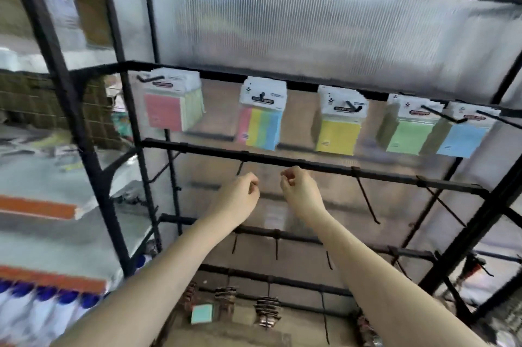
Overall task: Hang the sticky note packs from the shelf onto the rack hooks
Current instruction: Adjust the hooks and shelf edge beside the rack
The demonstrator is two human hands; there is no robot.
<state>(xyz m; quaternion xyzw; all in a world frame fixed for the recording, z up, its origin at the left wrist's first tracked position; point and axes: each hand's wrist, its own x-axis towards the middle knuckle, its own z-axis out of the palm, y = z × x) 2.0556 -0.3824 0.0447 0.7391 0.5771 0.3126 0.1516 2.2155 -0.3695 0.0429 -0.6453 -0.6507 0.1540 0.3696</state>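
Both forearms reached up from the bottom edge of the view toward the black metal rack point(282, 161). The left hand point(240, 195) and the right hand point(299, 190) hovered side by side just under the rack's second crossbar, fingers loosely curled and holding nothing that could be made out; motion blur left the fingertips unclear.

Along the upper crossbar five bunches of sticky note packs already hung from hooks. The pink pack point(163, 111) sat near the left upright, fronting several paler ones. Next came the striped pack point(261, 123) in pink, yellow, green and blue, then the yellow pack point(337, 135), the green pack point(409, 133) and the blue pack point(461, 137) toward the right upright. Each showed a white printed header card with a hang hole above a square block of coloured paper. One small teal pack point(202, 313) lay low down near the bottom of the rack, well apart from the hands.

These packs were probably light and fairly stiff as blocks, wrapped in film that could slip, with a thin header likely to bend or tear at the hole. A pinch on the header's sides, just beside the hole, should steer it onto an empty hook point(367, 200).
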